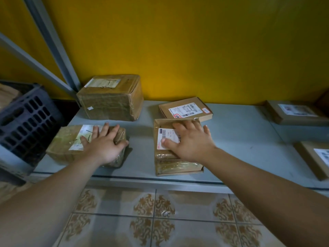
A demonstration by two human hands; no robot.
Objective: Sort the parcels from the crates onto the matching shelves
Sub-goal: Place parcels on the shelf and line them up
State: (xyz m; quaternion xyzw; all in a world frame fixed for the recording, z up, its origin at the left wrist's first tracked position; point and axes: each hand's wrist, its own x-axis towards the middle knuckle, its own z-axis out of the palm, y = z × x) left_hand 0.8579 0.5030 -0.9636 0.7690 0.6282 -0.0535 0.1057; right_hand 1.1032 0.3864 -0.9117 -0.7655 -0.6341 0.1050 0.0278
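Two brown taped parcels lie on the front of a pale grey shelf [236, 132]. My left hand [102, 143] lies spread on top of the left parcel [65, 145], its thumb hooked over the parcel's right end. My right hand [188, 141] rests flat with spread fingers on the right parcel [176, 165], covering part of its white label. Behind them stand a bigger taped box [112, 98] at the back left and a flat cardboard parcel [185, 109] with a barcode label.
A dark slotted plastic crate [26, 122] holding more parcels stands left of the shelf. Two more flat parcels [293, 113] [315, 159] lie at the shelf's right end. A grey metal upright [53, 41] and a yellow wall are behind. Patterned floor tiles lie below.
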